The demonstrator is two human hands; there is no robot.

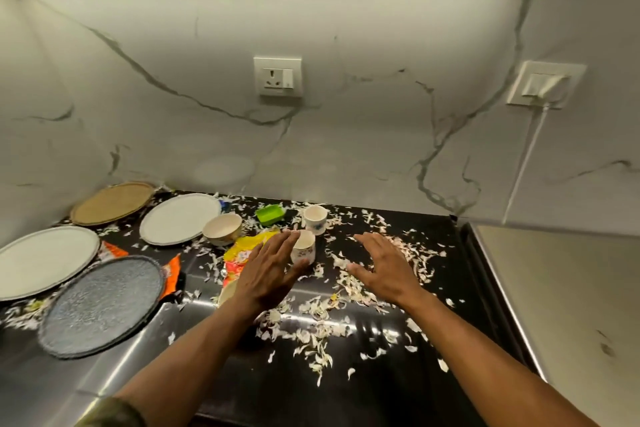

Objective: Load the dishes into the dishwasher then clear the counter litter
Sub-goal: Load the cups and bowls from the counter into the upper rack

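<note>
Hands spread flat: left hand (268,274) beside a small white floral cup (303,247), right hand (384,270) over pale peelings (318,333) littering the black counter (398,385); yellow wrapper (244,250) print unreadable.

The left hand (268,270) covers the near side of a small floral cup (304,248) and most of a yellow wrapper (242,250); a pale round dish (227,293) peeks from under its wrist. The white plate (41,260) at far left is cut by the picture's edge. Orange wrappers (171,274) lie partly under the plates.
</note>
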